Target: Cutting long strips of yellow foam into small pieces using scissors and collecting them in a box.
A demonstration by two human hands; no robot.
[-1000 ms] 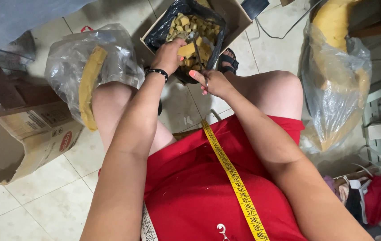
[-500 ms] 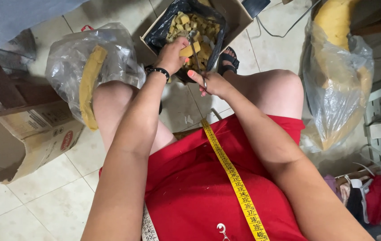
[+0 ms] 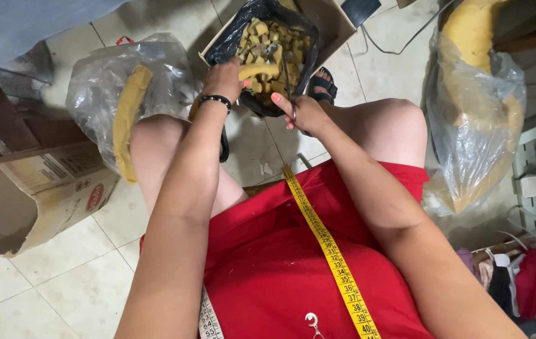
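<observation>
The left hand (image 3: 222, 80) grips a yellow foam strip (image 3: 256, 70) over the cardboard box (image 3: 330, 25) lined with a black bag (image 3: 230, 44) of foam chunks; the right hand (image 3: 305, 113) closes on scissors (image 3: 288, 88) at the strip. Cutting seems under way; the next snip likely needs the strip fed forward

Single head-worn camera, set above a seated person, facing steeply down over the red lap (image 3: 280, 251) and both forearms, near view of the left hand (image 3: 222, 80) and right hand (image 3: 305, 113), tiled floor (image 3: 61, 263) filling the edges, no second view to overlap.
</observation>
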